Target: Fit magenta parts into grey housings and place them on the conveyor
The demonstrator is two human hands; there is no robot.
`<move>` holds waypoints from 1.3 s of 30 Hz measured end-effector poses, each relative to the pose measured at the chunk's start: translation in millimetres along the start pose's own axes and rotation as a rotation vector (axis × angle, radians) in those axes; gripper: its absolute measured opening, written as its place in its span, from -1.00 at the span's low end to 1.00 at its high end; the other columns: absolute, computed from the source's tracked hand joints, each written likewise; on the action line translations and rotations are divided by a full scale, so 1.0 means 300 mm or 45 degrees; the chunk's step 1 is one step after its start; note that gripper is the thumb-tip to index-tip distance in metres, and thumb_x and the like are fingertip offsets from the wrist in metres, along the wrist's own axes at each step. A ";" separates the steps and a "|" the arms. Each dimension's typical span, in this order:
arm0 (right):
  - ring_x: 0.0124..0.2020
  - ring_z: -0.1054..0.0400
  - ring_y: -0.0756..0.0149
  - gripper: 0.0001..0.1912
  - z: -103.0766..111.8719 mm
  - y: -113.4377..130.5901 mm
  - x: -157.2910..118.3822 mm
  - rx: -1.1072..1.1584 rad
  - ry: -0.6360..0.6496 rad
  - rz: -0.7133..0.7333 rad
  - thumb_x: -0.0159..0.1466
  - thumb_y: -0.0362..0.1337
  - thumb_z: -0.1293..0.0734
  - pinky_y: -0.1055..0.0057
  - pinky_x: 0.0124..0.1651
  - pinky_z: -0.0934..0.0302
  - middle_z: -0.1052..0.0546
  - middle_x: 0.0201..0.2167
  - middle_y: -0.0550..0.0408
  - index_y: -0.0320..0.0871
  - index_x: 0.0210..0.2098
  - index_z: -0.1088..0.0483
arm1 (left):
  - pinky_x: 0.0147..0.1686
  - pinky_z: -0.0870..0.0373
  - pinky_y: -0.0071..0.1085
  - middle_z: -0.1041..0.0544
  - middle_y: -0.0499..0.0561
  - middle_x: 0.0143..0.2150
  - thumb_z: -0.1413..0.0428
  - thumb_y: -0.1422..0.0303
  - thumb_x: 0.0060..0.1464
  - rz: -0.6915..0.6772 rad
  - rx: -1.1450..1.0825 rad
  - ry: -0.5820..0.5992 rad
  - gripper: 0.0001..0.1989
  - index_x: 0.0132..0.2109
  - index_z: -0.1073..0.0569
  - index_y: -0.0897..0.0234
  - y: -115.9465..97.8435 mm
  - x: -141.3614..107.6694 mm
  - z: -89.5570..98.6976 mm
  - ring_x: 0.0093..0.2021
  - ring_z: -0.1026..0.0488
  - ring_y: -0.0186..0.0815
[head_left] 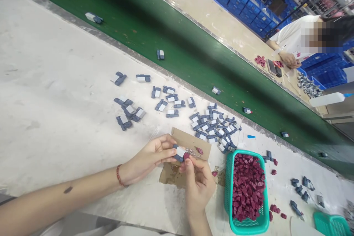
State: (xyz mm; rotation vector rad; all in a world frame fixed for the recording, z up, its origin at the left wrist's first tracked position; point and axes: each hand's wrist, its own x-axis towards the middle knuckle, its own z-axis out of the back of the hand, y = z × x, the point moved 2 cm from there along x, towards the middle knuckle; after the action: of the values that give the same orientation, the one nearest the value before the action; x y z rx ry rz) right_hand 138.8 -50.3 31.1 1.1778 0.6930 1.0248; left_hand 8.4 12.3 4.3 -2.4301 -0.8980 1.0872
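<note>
My left hand (155, 156), with a red cord round its wrist, grips a dark blue and white piece (180, 152) by its left end. At the piece's right end, my right hand (197, 180) pinches a small dark red part (186, 155), which touches the blue piece. Both hands are over a brown cardboard sheet (173, 175), where small clear bits and a loose red part (199, 151) lie. Right of my right hand stands a green basket (227, 188) full of dark red parts (247, 188).
Many blue and white pieces (212, 127) lie beyond the cardboard on the white table (69, 99). A green conveyor belt (188, 62) crosses behind, carrying several pieces. Across it sits a person (293, 44). A second green basket (332, 225) is at lower right.
</note>
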 end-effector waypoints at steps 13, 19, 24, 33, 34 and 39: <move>-0.52 -0.46 0.34 -0.87 0.083 -0.005 -0.008 -0.115 0.086 0.025 0.28 -0.29 -0.28 0.49 -0.46 -0.35 -0.59 -0.46 0.07 -0.16 -0.35 -0.45 | -0.36 -0.51 -0.41 -0.64 0.04 -0.41 -0.39 0.21 -0.27 -0.049 0.576 0.090 -0.66 -0.33 -0.55 0.28 -0.009 0.020 -0.052 -0.38 -0.57 -0.21; -0.23 -0.45 0.22 -0.81 0.343 -0.001 0.070 -0.546 0.078 0.183 0.32 -0.33 -0.21 0.34 -0.17 -0.33 -0.57 -0.29 0.02 -0.11 -0.27 -0.47 | -0.25 -0.52 -0.30 -0.64 0.10 -0.29 -0.30 0.19 -0.16 -0.294 1.047 0.113 -0.70 -0.28 -0.55 0.28 -0.116 0.135 -0.161 -0.29 -0.58 -0.14; -0.19 -0.34 0.06 -0.70 0.545 -0.077 0.138 -1.255 0.162 0.232 0.25 -0.50 -0.13 0.14 -0.13 -0.26 -0.55 -0.25 -0.04 -0.14 -0.24 -0.45 | -0.14 -0.50 -0.28 -0.61 0.13 -0.16 -0.17 0.28 -0.01 -0.743 1.465 -0.131 -0.68 -0.11 -0.47 0.34 -0.276 0.408 -0.232 -0.19 -0.57 -0.17; -0.22 -0.36 0.07 -0.72 0.584 -0.149 0.142 -1.181 0.191 0.255 0.30 -0.47 -0.11 0.10 -0.10 -0.28 -0.51 -0.29 -0.06 -0.14 -0.29 -0.43 | 0.19 -0.12 0.03 -0.47 0.28 0.05 -0.05 0.48 0.00 -1.084 2.027 -0.144 -0.67 -0.05 -0.47 0.42 -0.306 0.708 -0.386 0.16 -0.27 0.09; -0.20 -0.37 0.08 -0.74 0.591 -0.145 0.140 -1.067 0.162 0.232 0.31 -0.43 -0.12 0.11 -0.08 -0.28 -0.50 -0.29 -0.05 -0.13 -0.29 -0.43 | 0.22 -0.07 0.00 -0.43 0.25 0.10 -0.06 0.47 0.01 -1.111 2.067 -0.072 -0.66 -0.02 -0.47 0.40 -0.287 0.718 -0.412 0.21 -0.21 0.07; -0.17 -0.42 0.20 -0.79 0.611 -0.113 0.112 -0.477 0.041 0.004 0.35 -0.23 -0.17 0.28 -0.07 -0.30 -0.53 -0.25 0.01 -0.10 -0.22 -0.43 | 0.19 -0.14 -0.16 -0.47 0.15 0.07 -0.10 0.48 0.01 -1.062 2.150 0.286 -0.67 -0.03 -0.48 0.31 -0.181 0.773 -0.545 0.15 -0.29 -0.06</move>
State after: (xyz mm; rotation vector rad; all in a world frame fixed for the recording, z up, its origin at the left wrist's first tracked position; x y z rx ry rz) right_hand 321.6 -95.7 50.9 0.8377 0.4965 1.1219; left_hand 227.9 200.1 12.8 -0.6290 -0.4094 0.6451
